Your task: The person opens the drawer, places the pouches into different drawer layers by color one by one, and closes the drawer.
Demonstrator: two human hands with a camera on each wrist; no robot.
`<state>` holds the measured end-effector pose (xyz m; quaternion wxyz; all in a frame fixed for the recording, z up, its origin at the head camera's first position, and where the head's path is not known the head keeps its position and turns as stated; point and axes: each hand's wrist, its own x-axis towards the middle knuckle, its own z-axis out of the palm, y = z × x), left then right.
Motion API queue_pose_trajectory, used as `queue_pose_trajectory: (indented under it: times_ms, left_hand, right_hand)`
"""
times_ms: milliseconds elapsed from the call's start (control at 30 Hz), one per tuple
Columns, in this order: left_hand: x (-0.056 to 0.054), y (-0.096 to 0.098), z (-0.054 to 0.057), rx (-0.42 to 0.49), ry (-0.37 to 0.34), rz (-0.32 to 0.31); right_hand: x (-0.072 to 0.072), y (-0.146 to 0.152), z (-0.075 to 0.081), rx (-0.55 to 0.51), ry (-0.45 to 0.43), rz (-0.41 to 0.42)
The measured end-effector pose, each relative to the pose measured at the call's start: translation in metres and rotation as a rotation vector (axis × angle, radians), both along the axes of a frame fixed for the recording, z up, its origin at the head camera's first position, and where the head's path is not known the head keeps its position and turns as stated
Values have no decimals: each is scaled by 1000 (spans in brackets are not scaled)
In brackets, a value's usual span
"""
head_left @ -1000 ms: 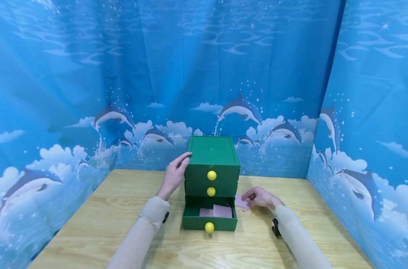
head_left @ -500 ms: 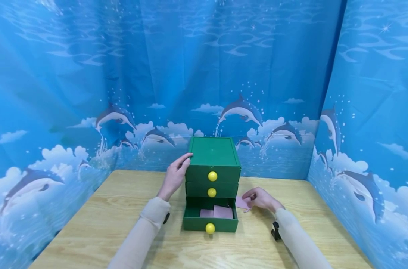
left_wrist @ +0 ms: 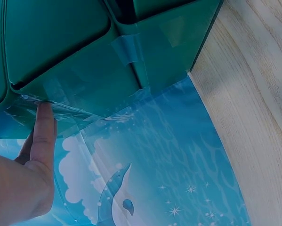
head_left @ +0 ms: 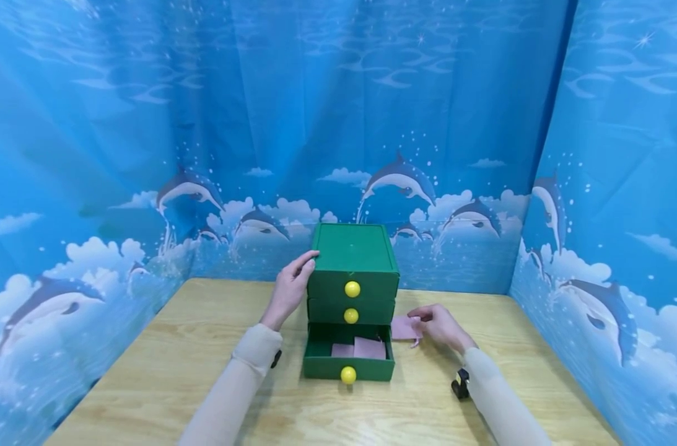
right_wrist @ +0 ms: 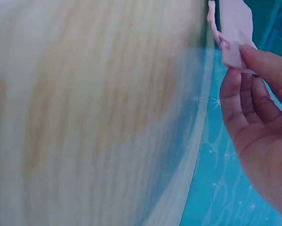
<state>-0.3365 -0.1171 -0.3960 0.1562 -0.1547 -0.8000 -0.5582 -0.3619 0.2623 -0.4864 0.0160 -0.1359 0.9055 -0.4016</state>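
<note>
A green drawer cabinet (head_left: 353,248) with three yellow knobs stands mid-table, its bottom drawer (head_left: 321,370) pulled out. Two flat pink pieces (head_left: 369,348) lie inside that drawer. My left hand (head_left: 290,288) rests against the cabinet's left side near the top edge; in the left wrist view one straight finger (left_wrist: 44,132) touches the taped side. To the right of the cabinet, my right hand (head_left: 440,325) pinches a small pink drawstring pouch (head_left: 403,328) by its corded end. Thumb and fingertips meet on the pouch (right_wrist: 234,28) in the right wrist view.
A light wooden table (head_left: 204,371) carries the cabinet. Blue dolphin-print curtains (head_left: 260,124) hang behind the table and along both sides.
My right hand has lifted slightly and shifted a little to the right, and more of the pink pouch shows. The left hand and the cabinet hold still.
</note>
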Motion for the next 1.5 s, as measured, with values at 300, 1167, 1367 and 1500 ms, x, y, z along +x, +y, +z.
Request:
queue_pose_trajectory:
  times_ms: [300, 1167, 1367, 1500]
  left_hand:
    - [0, 1, 0, 5, -6, -14]
    - [-1, 1, 0, 9, 1, -10]
    - [-1, 1, 0, 8, -7, -9]
    - [1, 1, 0, 12, -8, -5]
  right_hand:
    - [7, 7, 10, -160, 48, -30]
    - [25, 0, 33, -218, 88, -58]
    - [29, 1, 37, -237, 78, -46]
    - [33, 2, 41, -270, 77, -49]
